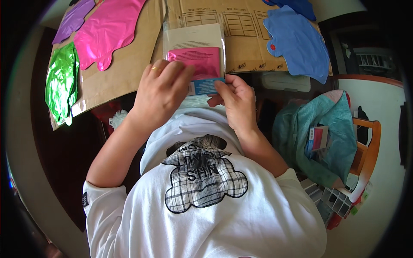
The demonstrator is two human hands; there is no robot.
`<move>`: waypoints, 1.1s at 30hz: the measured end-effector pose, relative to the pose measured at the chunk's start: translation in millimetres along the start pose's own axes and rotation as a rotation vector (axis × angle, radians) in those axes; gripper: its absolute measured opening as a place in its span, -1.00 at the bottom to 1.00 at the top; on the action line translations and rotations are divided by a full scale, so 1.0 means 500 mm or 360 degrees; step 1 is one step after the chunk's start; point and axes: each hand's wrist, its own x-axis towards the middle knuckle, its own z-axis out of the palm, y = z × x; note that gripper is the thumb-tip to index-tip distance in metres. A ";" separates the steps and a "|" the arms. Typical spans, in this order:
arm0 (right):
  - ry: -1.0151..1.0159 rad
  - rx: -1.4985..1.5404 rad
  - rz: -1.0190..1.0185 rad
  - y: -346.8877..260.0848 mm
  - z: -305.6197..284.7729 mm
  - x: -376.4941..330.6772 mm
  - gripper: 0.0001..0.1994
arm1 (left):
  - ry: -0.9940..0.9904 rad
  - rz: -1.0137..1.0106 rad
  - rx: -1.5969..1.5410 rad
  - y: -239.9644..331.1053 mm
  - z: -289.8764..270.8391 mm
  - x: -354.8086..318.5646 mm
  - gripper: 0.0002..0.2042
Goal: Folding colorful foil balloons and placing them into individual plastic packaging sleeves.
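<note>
A clear plastic packet (193, 36) lies at the cardboard's near edge, holding a pale card, a folded pink foil piece (204, 58) and a blue printed strip along its lower end. My right hand (236, 101) pinches the packet's lower right corner between thumb and fingers. Over its lower left part, my left hand (165, 88) is closed with curled fingers, a gold ring on one of them. Its fingertips are partly hidden, and they appear to grip the packet.
Flat foil balloons in pink (105, 34), green (62, 81), purple (73, 19) and blue (297, 43) lie on the cardboard (122, 71). At right, a teal bag (292, 129) contains a similar packet (318, 138), beside a wooden chair (371, 146).
</note>
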 end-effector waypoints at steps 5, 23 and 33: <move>0.0009 0.0041 -0.0024 0.002 0.002 0.002 -0.81 | 0.0123 -0.0224 -0.0032 -0.002 -0.008 -0.071 -0.71; -0.0060 -0.0004 0.0035 -0.002 -0.021 -0.005 -0.80 | 0.0875 -0.1835 -0.2455 0.095 0.049 -0.100 -0.52; -0.0099 0.0029 0.0051 0.002 -0.016 -0.010 -0.76 | 0.0955 -0.1881 -0.2319 0.109 0.058 -0.098 -0.56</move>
